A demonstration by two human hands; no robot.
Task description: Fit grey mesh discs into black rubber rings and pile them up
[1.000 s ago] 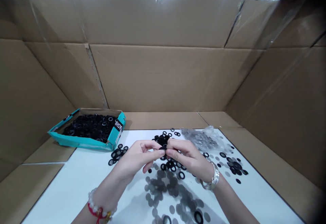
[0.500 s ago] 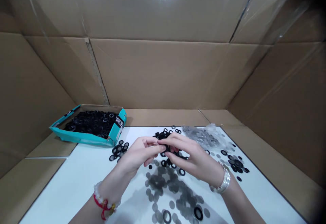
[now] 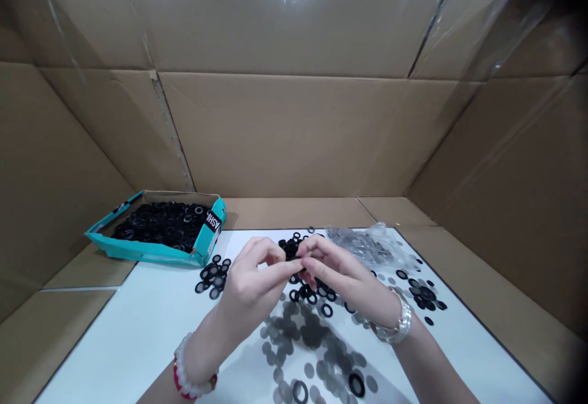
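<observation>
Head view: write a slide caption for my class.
Left hand and right hand meet over a white table strewn with flat black rings and grey discs, near an open turquoise cardboard box.

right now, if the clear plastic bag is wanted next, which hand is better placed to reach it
Right, most likely: the right hand is nearer the clear plastic bag, which lies beyond it. The left hand is farther off, nearer the teal box, and might have to reach across.

The desk (image 3: 138,336) is white, the cardboard (image 3: 285,134) brown. Far left, a teal box (image 3: 147,254) bears a white-lettered black label (image 3: 212,221). The rings (image 3: 289,248) are black, the discs (image 3: 313,332) grey. The right bracelet (image 3: 403,324) is silver, the left bracelet (image 3: 184,367) white and red.
</observation>
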